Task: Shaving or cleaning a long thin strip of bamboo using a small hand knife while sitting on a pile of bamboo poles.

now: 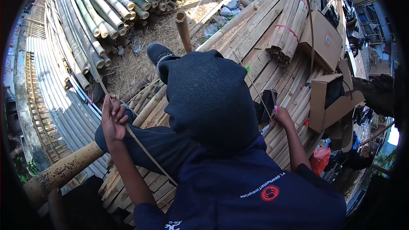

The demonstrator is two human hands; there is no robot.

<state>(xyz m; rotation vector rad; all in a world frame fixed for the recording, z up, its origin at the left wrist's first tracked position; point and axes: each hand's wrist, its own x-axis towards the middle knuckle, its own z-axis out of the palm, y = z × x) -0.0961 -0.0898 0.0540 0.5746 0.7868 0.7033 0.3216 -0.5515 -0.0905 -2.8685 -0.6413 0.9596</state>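
My left hand [114, 118] is raised at the left, its fingers pinched round a long, thin bamboo strip [147, 150]. The strip runs from the bamboo poles down past my bent leg toward my dark blue shirt. On the right, my right hand [283, 117] is closed on a slim knife [274, 98] with a pink part by the fingers; most of its handle is hidden. Another thin strip [254, 86] slants down beside this hand. A rounded, dark knitted cloth shape [208, 89] fills the middle and covers what lies behind it.
Round bamboo poles [108, 6] are stacked at the far left. Split bamboo slats [260, 30] lie across the right, with a tied bundle [287, 32] on them. Cardboard boxes [322, 38] and a red plastic bag [319, 160] are farther right. A thick pole [64, 168] juts in at lower left.
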